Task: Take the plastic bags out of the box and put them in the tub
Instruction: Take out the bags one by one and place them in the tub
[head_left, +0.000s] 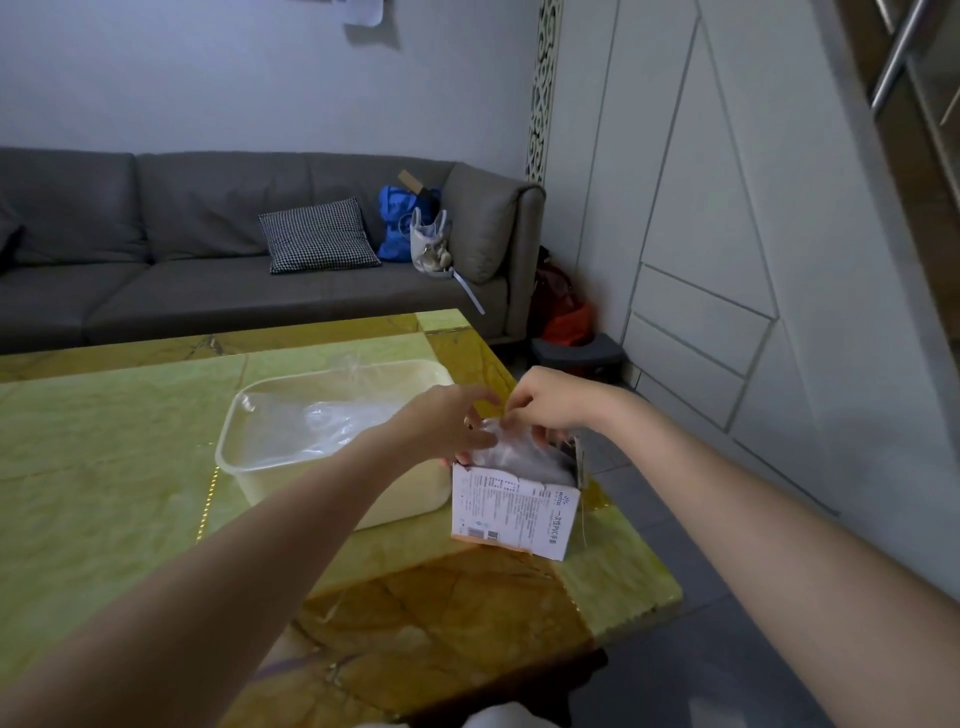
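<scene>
Both hands seemingly pinch plastic bags (blurred) above the box.

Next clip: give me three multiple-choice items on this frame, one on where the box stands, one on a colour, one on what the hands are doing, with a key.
1. Where is the cardboard box relative to the plastic tub?
A. inside it
B. beside it, on the right
C. behind it

2. What colour is the sofa?
A. grey
B. red
C. white

3. What are the left hand and right hand doing?
A. lying flat on the table
B. lifting the tub
C. pinching the plastic bags at the box's open top

Key: 1 B, the box stands against the tub's right wall; 2 A, its cushions are grey; 3 C, both hands' fingers meet on the clear plastic.
</scene>
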